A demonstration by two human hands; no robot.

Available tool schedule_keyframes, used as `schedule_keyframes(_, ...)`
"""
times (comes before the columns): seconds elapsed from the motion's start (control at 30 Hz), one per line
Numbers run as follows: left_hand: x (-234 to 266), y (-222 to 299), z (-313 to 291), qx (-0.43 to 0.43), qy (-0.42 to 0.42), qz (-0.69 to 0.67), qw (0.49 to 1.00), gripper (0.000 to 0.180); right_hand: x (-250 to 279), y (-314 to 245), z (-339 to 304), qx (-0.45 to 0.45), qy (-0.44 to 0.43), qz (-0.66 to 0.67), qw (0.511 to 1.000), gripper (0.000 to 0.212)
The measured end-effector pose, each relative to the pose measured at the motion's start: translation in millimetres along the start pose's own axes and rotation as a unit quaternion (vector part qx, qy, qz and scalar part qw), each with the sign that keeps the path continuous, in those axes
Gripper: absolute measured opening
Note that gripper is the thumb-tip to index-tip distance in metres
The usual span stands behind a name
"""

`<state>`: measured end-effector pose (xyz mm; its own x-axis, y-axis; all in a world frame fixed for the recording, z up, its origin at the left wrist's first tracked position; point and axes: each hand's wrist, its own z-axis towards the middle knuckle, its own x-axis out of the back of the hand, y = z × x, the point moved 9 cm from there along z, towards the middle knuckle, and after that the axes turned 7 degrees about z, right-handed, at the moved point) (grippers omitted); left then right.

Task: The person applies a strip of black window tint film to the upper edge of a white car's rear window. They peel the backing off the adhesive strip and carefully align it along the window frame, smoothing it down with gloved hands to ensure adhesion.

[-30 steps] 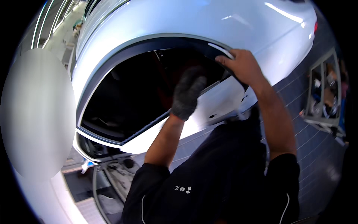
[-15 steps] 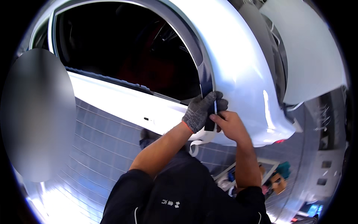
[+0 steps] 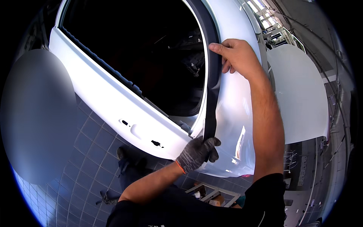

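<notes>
A black adhesive film strip (image 3: 212,102) runs down the rear window frame of a white car (image 3: 232,98). Its upper part lies along the frame, and the lower length looks slightly wrinkled. My left hand (image 3: 197,152), in a grey knitted glove with an orange cuff, is closed round the strip's lower end. My bare right hand (image 3: 240,56) is higher up, its thumb across the strip and its bent fingers at the outer edge by the body panel. The contact under those fingers is partly hidden.
The white rear door (image 3: 113,94) has handle cutouts and a dark window opening. A raised white panel (image 3: 298,94) stands at the right. Below the car's rear corner is a metal-framed cart (image 3: 211,192) with boxes. A blurred oval covers the left side above grey floor tiles (image 3: 85,138).
My right hand has moved up the strip, away from my left hand. My left hand keeps hold of the lower end. The view has shifted, and the curled white ribbon no longer shows.
</notes>
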<state>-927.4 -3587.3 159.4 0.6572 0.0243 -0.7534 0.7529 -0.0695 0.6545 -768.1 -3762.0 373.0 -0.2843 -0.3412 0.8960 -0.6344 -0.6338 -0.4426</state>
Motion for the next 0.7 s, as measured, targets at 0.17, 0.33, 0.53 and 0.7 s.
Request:
schedule_keyframes(0.17, -7.7, 35.8, -21.8, -0.026, 0.017, 0.241, 0.970, 0.046, -1.8, -5.8, 12.9, -0.003, -0.012, -0.042, 0.999, 0.052)
schedule_keyframes(0.33, -38.1, 83.9, -53.6, -0.243, -0.056, 0.436, 0.865, 0.035, 8.2, -18.1, 15.0, -0.005, 0.000, -0.133, 0.991, 0.057)
schedule_keyframes(0.53, -52.8, 88.7, -90.3, -0.333, -0.064, 0.279, 0.899, 0.032, 14.3, -29.8, 19.9, -0.002, 0.017, -0.229, 0.973, 0.065)
schedule_keyframes(0.7, -78.8, 114.8, -103.4, -0.403, -0.014, 0.451, 0.796, 0.032, 17.7, -35.7, 33.3, 0.043, 0.015, -0.222, 0.974, 0.069)
